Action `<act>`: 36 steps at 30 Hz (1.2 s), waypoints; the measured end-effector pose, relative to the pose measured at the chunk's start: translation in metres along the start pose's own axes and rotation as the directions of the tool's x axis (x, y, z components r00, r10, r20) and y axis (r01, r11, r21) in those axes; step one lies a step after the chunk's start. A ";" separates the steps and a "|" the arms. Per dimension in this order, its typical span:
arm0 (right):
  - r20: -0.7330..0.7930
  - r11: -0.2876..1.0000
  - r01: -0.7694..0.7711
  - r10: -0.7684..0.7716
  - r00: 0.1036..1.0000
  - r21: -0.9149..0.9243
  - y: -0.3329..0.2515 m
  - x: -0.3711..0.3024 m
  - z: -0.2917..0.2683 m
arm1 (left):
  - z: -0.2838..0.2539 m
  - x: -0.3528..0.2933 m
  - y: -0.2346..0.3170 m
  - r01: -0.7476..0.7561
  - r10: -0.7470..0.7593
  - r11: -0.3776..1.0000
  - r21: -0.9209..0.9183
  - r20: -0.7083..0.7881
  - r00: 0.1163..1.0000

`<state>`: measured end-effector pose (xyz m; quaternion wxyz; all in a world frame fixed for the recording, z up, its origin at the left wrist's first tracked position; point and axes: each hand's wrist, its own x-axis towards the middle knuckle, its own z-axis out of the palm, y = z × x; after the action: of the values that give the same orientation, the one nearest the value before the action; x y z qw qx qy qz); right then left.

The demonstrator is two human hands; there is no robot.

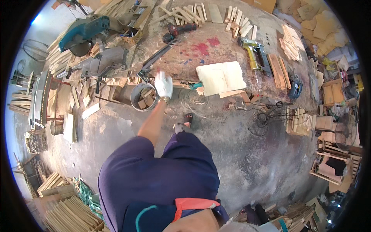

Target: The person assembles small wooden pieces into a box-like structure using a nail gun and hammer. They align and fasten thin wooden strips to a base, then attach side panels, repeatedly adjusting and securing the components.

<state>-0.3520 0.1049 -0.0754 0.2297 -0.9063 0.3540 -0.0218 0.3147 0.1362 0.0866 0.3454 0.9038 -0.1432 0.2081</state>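
My left hand (164,86), in a white glove, reaches to the front edge of the workbench (176,58). Its fingers look stretched out, slightly blurred, and I see nothing held in them. Close beside it stands a round bucket (135,104) with wood offcuts (146,97) inside. Just beyond the fingers lies a long dark metal bar (157,55). At the bottom edge, a pale gloved shape beside bare skin seems to be my right hand (236,226); its fingers are cut off from view. A pale wooden panel (220,77) rests at the bench's front edge.
A teal mitre saw (85,33) stands at the left. On the bench are a red-black cordless drill (181,29), a yellow-green nail gun (251,52), wood strips (276,69) and a blue power tool (295,87). Tangled cables (264,116) hang at the front; stacked slats (71,212) lie lower left.
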 end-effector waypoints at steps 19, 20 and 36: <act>0.103 0.673 -0.326 0.350 0.931 0.664 -0.159 0.360 -0.198 | 0.037 0.172 -0.110 -0.218 0.031 0.945 0.244 0.596 0.802; 0.055 0.723 -0.213 0.236 0.970 0.657 -0.167 0.374 -0.209 | 0.034 0.169 -0.100 -0.164 0.006 0.965 0.206 0.605 0.796; 0.249 0.356 -0.177 -0.166 0.954 0.917 -0.210 0.589 -0.270 | 0.048 -0.017 0.220 0.574 0.077 0.700 -0.425 0.844 0.530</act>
<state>0.1665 -0.2521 0.1844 0.7538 -0.6054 0.2425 -0.0804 0.2247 -0.0533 0.1701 0.5635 0.7178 -0.2064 -0.3529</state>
